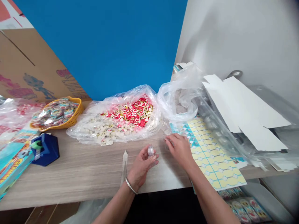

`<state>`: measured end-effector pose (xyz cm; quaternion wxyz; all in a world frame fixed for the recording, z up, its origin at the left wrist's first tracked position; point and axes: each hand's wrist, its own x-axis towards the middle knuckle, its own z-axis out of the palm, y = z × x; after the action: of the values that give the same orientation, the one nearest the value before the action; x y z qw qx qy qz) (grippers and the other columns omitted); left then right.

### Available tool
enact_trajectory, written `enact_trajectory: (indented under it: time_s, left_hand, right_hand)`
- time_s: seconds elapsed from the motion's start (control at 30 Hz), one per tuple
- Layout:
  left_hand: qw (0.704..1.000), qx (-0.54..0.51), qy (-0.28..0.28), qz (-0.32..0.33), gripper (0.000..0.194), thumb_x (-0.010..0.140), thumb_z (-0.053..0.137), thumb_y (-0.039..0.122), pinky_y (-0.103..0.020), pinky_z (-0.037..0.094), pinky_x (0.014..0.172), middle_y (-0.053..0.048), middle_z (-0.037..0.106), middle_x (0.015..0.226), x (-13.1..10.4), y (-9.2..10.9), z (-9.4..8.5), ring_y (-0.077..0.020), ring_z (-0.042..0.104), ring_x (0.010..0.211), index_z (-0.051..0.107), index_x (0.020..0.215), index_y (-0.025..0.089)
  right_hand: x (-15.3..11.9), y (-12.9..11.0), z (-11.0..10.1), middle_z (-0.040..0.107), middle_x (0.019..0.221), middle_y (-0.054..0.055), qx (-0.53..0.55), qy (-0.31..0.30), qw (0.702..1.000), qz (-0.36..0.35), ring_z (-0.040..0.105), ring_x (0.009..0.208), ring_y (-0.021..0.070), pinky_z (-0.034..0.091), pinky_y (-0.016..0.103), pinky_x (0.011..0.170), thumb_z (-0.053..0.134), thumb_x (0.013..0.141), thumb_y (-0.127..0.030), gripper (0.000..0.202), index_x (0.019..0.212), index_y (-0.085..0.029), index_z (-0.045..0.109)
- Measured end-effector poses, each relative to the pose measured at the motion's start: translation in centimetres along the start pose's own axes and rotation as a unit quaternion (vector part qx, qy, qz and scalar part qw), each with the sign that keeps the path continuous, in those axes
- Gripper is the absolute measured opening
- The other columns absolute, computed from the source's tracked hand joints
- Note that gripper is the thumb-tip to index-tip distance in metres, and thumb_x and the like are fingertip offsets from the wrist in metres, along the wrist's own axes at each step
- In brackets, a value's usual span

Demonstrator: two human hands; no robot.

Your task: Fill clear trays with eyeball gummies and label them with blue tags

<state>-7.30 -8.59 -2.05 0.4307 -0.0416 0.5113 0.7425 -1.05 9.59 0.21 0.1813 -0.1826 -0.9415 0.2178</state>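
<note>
Between the thumb and fingers of my left hand (141, 166) is a small clear plastic container (150, 151), held above the table. My right hand (180, 148) is closed in a pinch beside the sheet of yellow and blue stickers (206, 155). What its fingertips hold, if anything, is too small to make out. Flat on the wood-grain table (93, 168), just left of my left hand, lie metal tweezers (124, 165). Beyond both hands, a clear plastic bag (93, 124) spreads out with many small red, white and yellow pieces (137, 112) in it.
A yellow basket (78, 110) of packed round items stands at the back left. Nearer are a blue tape dispenser (50, 149) and a colourful box (16, 165). Another clear bag (179, 99), white card pieces (247, 109) and plastic sheets crowd the right. A blue panel (112, 46) rises behind.
</note>
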Motion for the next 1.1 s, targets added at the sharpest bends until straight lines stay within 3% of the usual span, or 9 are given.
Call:
enact_trajectory:
  time_s: [0.1, 0.2, 0.53, 0.63, 0.73, 0.83, 0.97, 1.03, 1.1]
  left_hand:
    - [0.999, 0.008, -0.024, 0.019, 0.065, 0.057, 0.089, 0.025, -0.042, 0.047, 0.092, -0.010, 0.068, 0.108, 0.2, -0.4, 0.1, -0.0280, 0.064, 0.102, 0.064, 0.117, 0.018]
    - [0.998, 0.015, -0.043, 0.040, 0.065, 0.059, 0.088, 0.024, -0.040, 0.044, 0.095, -0.010, 0.069, 0.109, 0.4, -0.9, 0.4, -0.0262, 0.062, 0.103, 0.063, 0.119, 0.017]
    - [0.997, -0.029, -0.076, -0.005, 0.064, 0.064, 0.085, 0.024, -0.042, 0.049, 0.089, -0.011, 0.066, 0.112, -0.4, -0.7, 0.7, -0.0263, 0.062, 0.101, 0.061, 0.123, 0.018]
    - [0.998, -0.018, -0.055, -0.014, 0.063, 0.063, 0.086, 0.023, -0.040, 0.050, 0.087, -0.011, 0.066, 0.111, -0.3, -0.6, 0.5, -0.0251, 0.063, 0.100, 0.061, 0.121, 0.018]
    - [0.999, -0.009, -0.030, -0.020, 0.063, 0.063, 0.086, 0.025, -0.040, 0.051, 0.087, -0.011, 0.066, 0.111, -0.1, -0.3, 0.4, -0.0263, 0.064, 0.100, 0.060, 0.119, 0.018]
    - [1.000, -0.001, -0.012, -0.015, 0.062, 0.063, 0.086, 0.026, -0.040, 0.052, 0.087, -0.010, 0.066, 0.111, 0.0, 0.0, 0.3, -0.0265, 0.065, 0.101, 0.060, 0.119, 0.019]
    - [1.000, 0.009, -0.009, -0.010, 0.061, 0.064, 0.086, 0.027, -0.039, 0.053, 0.088, -0.010, 0.065, 0.111, 0.0, 0.2, 0.3, -0.0259, 0.065, 0.102, 0.061, 0.119, 0.020]
    - [1.000, 0.006, -0.008, -0.009, 0.062, 0.062, 0.086, 0.027, -0.040, 0.052, 0.087, -0.010, 0.066, 0.111, -0.1, 0.1, 0.3, -0.0268, 0.065, 0.102, 0.061, 0.119, 0.020]
    - [1.000, 0.009, -0.011, -0.005, 0.064, 0.061, 0.087, 0.026, -0.040, 0.051, 0.087, -0.009, 0.067, 0.110, 0.0, -0.1, 0.3, -0.0279, 0.065, 0.102, 0.061, 0.120, 0.020]
  right_hand:
    - [-2.7, -1.6, 0.2, 0.070, 0.089, 0.003, 0.237, -0.078, 0.968, 0.027, 0.064, 0.084, 0.0178, 0.045, 0.029, 0.078, 0.057, 0.090, -0.022, 0.014, 0.094, -0.021, 0.070]
    - [-3.9, -2.6, 0.4, 0.069, 0.082, 0.001, 0.372, -0.131, 0.916, 0.079, 0.063, 0.077, 0.0161, 0.047, 0.027, 0.072, 0.058, 0.087, -0.024, 0.012, 0.087, -0.020, 0.070]
    - [-4.4, -1.8, 1.0, 0.062, 0.070, 0.000, 0.484, -0.133, 0.848, 0.169, 0.055, 0.066, 0.0144, 0.043, 0.026, 0.063, 0.063, 0.083, -0.038, 0.022, 0.078, -0.017, 0.066]
    - [-4.7, -1.5, 0.7, 0.062, 0.070, -0.001, 0.455, -0.126, 0.866, 0.166, 0.055, 0.065, 0.0145, 0.041, 0.026, 0.062, 0.062, 0.084, -0.038, 0.021, 0.079, -0.018, 0.065]
    - [-3.7, -1.1, -0.5, 0.064, 0.074, 0.001, 0.347, -0.060, 0.929, 0.112, 0.058, 0.070, 0.0159, 0.043, 0.027, 0.067, 0.058, 0.087, -0.031, 0.016, 0.080, -0.019, 0.064]
    - [-0.7, -0.1, -1.9, 0.066, 0.084, 0.005, 0.128, 0.030, 0.991, 0.027, 0.060, 0.080, 0.0186, 0.041, 0.032, 0.079, 0.052, 0.092, -0.024, 0.016, 0.085, -0.019, 0.066]
    - [2.8, 1.4, -2.3, 0.067, 0.089, 0.012, -0.147, 0.015, 0.989, -0.016, 0.061, 0.083, 0.0235, 0.037, 0.039, 0.084, 0.050, 0.094, -0.020, 0.021, 0.088, -0.016, 0.070]
    - [2.7, 1.5, -2.0, 0.067, 0.091, 0.013, -0.156, 0.002, 0.988, -0.006, 0.061, 0.084, 0.0239, 0.038, 0.038, 0.082, 0.050, 0.094, -0.018, 0.021, 0.092, -0.015, 0.071]
    - [1.2, 0.9, -1.4, 0.067, 0.091, 0.010, -0.060, -0.009, 0.998, 0.001, 0.061, 0.083, 0.0216, 0.040, 0.034, 0.079, 0.050, 0.094, -0.019, 0.020, 0.094, -0.016, 0.070]
